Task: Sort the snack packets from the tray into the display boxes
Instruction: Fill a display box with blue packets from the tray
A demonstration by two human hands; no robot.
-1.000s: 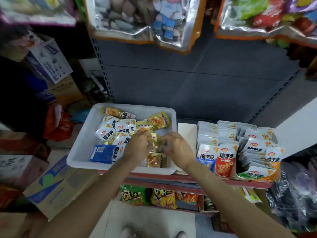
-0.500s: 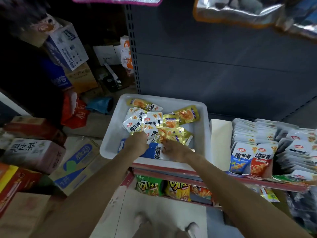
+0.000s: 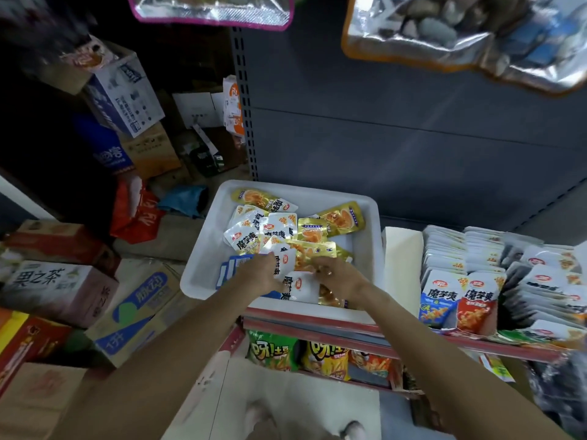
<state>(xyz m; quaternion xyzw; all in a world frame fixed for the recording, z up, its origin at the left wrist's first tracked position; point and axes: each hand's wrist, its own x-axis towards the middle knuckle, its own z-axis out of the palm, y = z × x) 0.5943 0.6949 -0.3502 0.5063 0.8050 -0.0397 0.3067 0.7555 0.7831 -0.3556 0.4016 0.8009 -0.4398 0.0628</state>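
A white tray sits on the shelf with a loose pile of white packets, gold packets and a blue packet. My left hand is over the tray's front part, fingers closed on a white packet. Beside it, my right hand curls its fingers on a gold packet. More white and gold packets lie under both hands. To the right stand the display boxes, filled with upright rows of white packets, the front ones blue and red.
A white card divider stands between tray and display boxes. The grey shelf back panel rises behind. Chip bags fill the shelf below. Cardboard cartons are stacked on the floor at left. Foil bags hang overhead.
Both hands dropped from holding gold packets above the tray to its front part. The left hand now grips a white packet. The view has shifted left and closer.
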